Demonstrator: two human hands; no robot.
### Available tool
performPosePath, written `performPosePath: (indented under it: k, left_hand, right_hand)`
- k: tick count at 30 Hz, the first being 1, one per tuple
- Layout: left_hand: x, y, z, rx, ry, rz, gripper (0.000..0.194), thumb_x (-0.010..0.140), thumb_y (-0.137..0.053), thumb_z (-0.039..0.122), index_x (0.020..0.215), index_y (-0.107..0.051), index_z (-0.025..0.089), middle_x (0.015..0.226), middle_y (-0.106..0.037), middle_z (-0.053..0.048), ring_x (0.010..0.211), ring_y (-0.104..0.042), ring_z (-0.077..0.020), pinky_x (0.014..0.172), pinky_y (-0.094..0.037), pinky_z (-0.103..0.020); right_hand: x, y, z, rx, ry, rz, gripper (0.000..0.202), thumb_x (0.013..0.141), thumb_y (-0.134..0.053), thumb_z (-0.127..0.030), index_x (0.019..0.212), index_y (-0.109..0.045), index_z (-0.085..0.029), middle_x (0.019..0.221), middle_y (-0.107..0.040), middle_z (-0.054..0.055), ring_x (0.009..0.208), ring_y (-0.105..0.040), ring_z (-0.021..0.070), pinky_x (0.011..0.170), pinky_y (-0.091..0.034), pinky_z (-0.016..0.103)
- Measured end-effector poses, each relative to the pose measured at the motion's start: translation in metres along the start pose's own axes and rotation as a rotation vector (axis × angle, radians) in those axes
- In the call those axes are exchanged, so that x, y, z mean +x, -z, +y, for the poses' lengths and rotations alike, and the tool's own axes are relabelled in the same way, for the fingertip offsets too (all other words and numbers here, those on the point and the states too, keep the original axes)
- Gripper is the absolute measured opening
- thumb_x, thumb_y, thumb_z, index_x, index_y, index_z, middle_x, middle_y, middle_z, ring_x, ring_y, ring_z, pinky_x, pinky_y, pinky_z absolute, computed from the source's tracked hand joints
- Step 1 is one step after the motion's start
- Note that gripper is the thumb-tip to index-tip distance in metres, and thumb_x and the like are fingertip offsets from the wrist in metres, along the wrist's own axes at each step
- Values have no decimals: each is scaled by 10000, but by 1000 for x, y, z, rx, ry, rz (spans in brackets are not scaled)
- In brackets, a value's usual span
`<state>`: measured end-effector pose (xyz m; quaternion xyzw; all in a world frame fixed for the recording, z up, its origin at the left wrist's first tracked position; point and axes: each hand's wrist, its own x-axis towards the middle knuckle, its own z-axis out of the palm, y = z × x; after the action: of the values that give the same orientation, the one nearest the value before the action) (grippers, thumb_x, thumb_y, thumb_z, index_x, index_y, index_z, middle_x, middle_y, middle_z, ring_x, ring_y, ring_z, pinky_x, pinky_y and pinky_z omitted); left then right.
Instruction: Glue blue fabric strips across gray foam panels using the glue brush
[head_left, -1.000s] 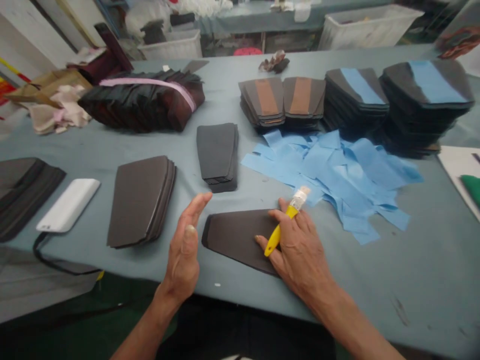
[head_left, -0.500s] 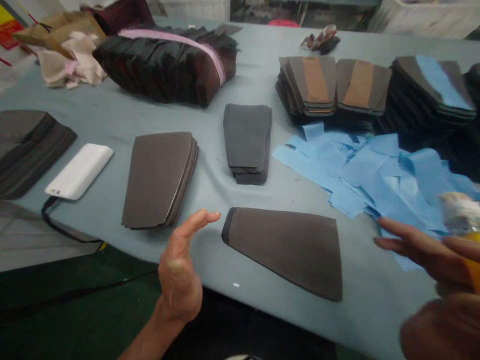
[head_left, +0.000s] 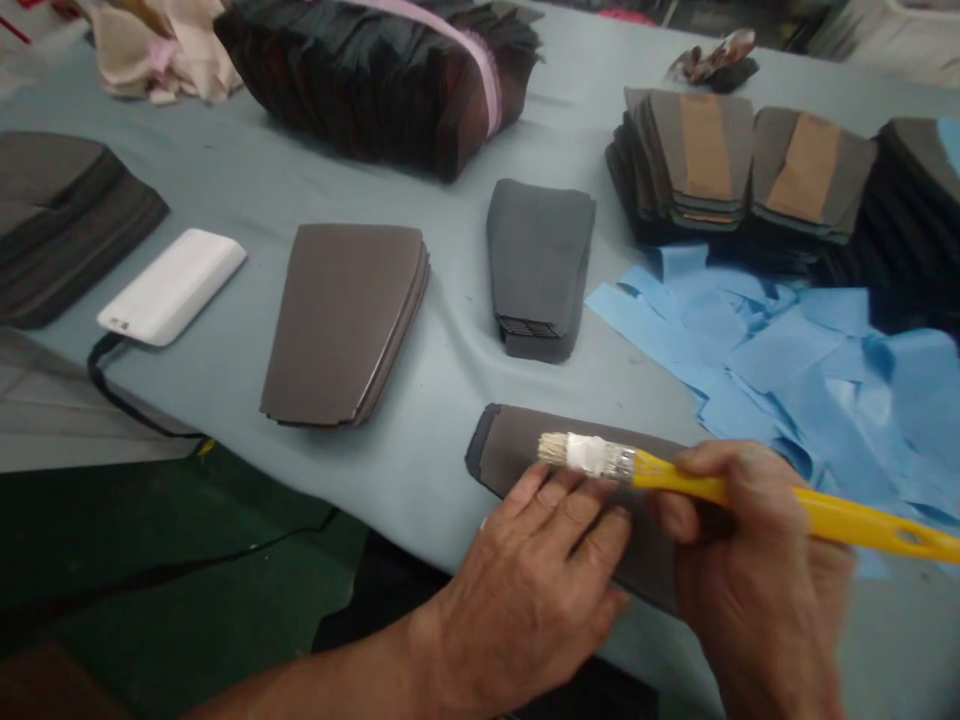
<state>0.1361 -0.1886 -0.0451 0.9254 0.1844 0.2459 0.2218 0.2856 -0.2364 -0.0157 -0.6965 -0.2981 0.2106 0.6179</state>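
Observation:
A tapered dark brown panel (head_left: 510, 440) with a black strip along its narrow left end lies near the table's front edge. My left hand (head_left: 536, 575) rests on this panel, palm down with fingers stretched out, and covers part of it. In my right hand (head_left: 765, 560) is a yellow-handled paintbrush (head_left: 600, 456), gripped by its handle over the panel. Its bristles point left, just above my left fingertips; contact with the panel cannot be made out. The panel's right end is hidden by my right hand.
Stacks of brown panels (head_left: 349, 320) and grey panels (head_left: 540, 250) stand behind. Loose blue strips (head_left: 795, 360) spread at right, before banded stacks (head_left: 701, 150). A white power bank (head_left: 176, 285) with a black cable lies left, beyond it a dark bundle (head_left: 390, 100).
My left hand has moved right and come down flat on the panel. My right hand has brought the paintbrush left over it. The view has shifted, too.

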Motion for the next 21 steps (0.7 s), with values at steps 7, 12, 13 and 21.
performPosePath:
  k: [7,12,13,21]
  left_hand:
    - [-2,-10,-2,-8,27,-43,524,1055,-612,351,1499,-534,84,1496,-663,-117,1465,-569,-268,1332,-339,-411]
    - [-3,-17,-2,-31,43,-16,388,1058,-603,321,1377,-624,100,1361,-721,-118,1358,-650,-272,1284,-422,-424]
    - [-3,-18,-2,-29,43,-9,384,1055,-603,309,1376,-627,100,1345,-727,-120,1339,-663,-275,1271,-438,-423]
    - [-2,-15,-3,34,-15,10,393,1053,-570,266,1389,-645,74,1398,-720,-165,1411,-623,-292,1309,-385,-419]
  right_hand:
    - [6,-23,-1,62,-174,-108,395,958,-711,-604,834,-667,-231,548,-539,-61,499,-528,117,524,-484,227]
    - [5,-31,-5,7,-149,-166,420,981,-687,-585,783,-649,-217,523,-529,-58,437,-482,98,442,-431,202]
    - [5,-33,-6,-12,-134,-173,425,983,-686,-583,772,-649,-215,520,-529,-56,432,-480,96,430,-423,199]
    - [8,-42,-7,-153,3,-206,443,1004,-671,-555,721,-646,-215,503,-564,-52,414,-536,93,427,-472,185]
